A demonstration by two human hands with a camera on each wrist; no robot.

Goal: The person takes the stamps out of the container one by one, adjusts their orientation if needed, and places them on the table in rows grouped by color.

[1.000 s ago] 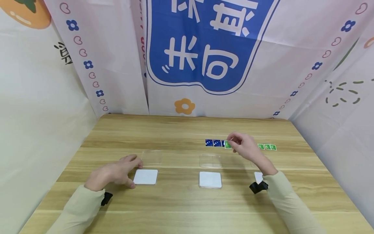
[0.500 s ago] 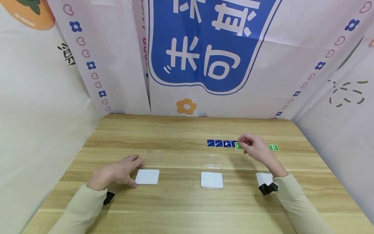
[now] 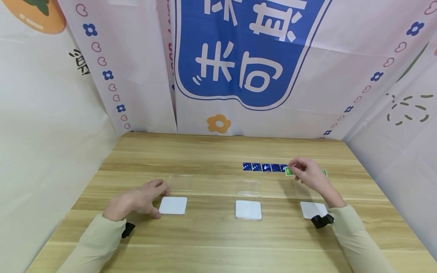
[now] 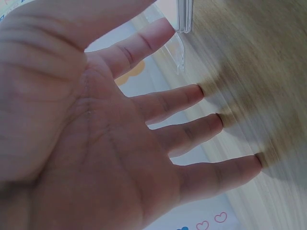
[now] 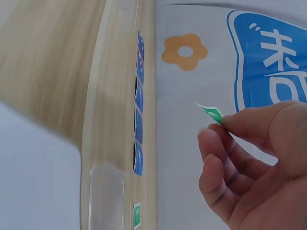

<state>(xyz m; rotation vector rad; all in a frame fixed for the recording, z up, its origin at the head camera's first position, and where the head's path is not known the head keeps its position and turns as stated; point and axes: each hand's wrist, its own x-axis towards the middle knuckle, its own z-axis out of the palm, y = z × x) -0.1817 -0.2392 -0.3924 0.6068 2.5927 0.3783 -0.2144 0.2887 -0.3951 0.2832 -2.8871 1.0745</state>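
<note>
My right hand [image 3: 310, 176] pinches a small green card with a white border [image 3: 288, 171] between thumb and fingertips. In the right wrist view this green card [image 5: 211, 113] appears tilted and raised off the table. Just left of it lies a row of several dark blue cards [image 3: 266, 167]. Another green card [image 3: 324, 173] shows past the right hand, which covers what lies beneath it. My left hand [image 3: 136, 199] lies beside the left white square [image 3: 173, 205], thumb near its edge. The left wrist view shows these fingers [image 4: 187, 134] extended, tips at the tabletop, holding nothing.
A white square in a clear case [image 3: 248, 210] lies mid-table, another white square [image 3: 313, 210] near the right wrist. Behind them are clear covers: left [image 3: 181, 182], middle [image 3: 248, 187] and right [image 3: 302, 189]. A printed cloth [image 3: 146, 76] hangs behind the wooden table [image 3: 205, 242].
My right hand has moved right along the row with the pinched green card, uncovering more blue cards and covering green ones. The left hand has stayed put. The head view has shifted slightly.
</note>
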